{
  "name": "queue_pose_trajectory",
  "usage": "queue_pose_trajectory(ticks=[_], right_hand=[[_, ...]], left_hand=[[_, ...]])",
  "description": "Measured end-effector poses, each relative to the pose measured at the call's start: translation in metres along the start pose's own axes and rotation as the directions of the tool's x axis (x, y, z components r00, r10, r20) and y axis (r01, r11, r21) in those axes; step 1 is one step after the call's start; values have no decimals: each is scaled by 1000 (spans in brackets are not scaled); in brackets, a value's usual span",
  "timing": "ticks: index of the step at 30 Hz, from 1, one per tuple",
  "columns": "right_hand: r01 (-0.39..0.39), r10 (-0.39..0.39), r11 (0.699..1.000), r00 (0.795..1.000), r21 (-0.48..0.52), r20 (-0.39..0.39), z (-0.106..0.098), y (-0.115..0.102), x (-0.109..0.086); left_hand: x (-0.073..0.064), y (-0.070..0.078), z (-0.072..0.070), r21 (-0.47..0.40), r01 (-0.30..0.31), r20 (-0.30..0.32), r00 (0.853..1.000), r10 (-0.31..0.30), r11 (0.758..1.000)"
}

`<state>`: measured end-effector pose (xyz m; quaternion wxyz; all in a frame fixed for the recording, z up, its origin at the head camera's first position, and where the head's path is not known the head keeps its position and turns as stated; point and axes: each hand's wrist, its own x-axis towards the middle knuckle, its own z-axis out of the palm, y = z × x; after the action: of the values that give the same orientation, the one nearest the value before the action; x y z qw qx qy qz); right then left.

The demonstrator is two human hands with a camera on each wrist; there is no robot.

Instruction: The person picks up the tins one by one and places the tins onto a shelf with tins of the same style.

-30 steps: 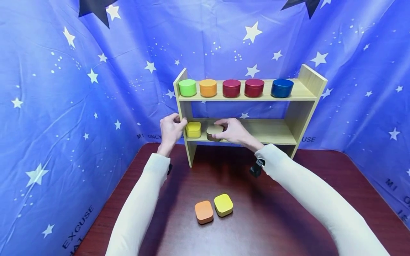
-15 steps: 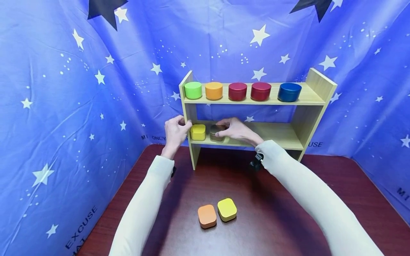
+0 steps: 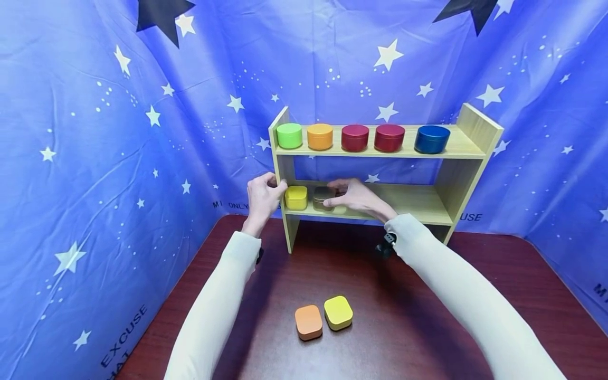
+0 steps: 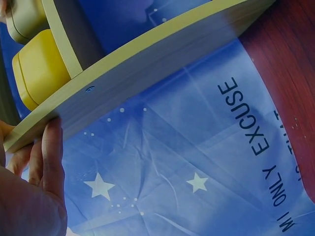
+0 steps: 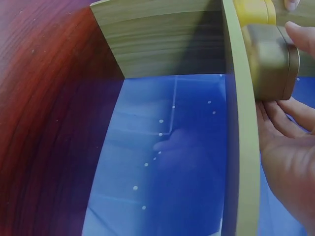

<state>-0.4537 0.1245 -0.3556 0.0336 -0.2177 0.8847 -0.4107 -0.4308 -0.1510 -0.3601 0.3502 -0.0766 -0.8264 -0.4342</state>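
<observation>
My right hand [image 3: 357, 198] holds a dark brown square tin with rounded corners [image 3: 320, 199] on the lower board of a wooden shelf [image 3: 418, 203]. Thumb and fingers grip it from opposite sides in the right wrist view, where the tin [image 5: 269, 64] stands at the board's front edge. Just left of it sits a yellow square tin [image 3: 296, 198], close to the shelf's left side panel [image 4: 118, 73]. My left hand [image 3: 264, 199] pinches the front edge of that panel, its fingers [image 4: 52, 157] lying along the outer face.
Along the top board stand round tins: light green [image 3: 290, 136], orange [image 3: 320, 137], two red ones [image 3: 355, 138] and a blue one [image 3: 432, 139]. An orange square tin [image 3: 309, 322] and a yellow square one [image 3: 339, 313] lie on the dark red table [image 3: 380, 338]. Starry blue cloth [image 3: 228, 63] surrounds it.
The brown tin, tilted at the lower board's front edge a second ago, is now upright and slightly farther back, still in my right hand. My left hand stays on the panel. The head view has shifted slightly.
</observation>
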Motion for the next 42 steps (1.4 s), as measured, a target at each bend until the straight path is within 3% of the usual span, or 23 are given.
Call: queue_pose_trajectory(ticks=[6,14,25,34,42], right_hand=[[-13,13,999,1000,29,-19,-3,11,-13],[37,-32,994,998,104,-46,-4,19,-33],[92,-90,967,996,239,-17,-4,16,-65],[101,-111,958,994,269,22,2,18,-87],[121,-144,945,988,304,56,18,33,-108]], left_hand=[[-2,-2,1,1,-1,-8,1000,1,1000],[-3,-6,0,11,17,-7,1000,-17,1000],[1,-3,-4,-1,21,-8,1000,-21,1000],[2,1,-3,16,23,-8,1000,-22,1000],[1,6,-1,3,23,6,1000,-23,1000]])
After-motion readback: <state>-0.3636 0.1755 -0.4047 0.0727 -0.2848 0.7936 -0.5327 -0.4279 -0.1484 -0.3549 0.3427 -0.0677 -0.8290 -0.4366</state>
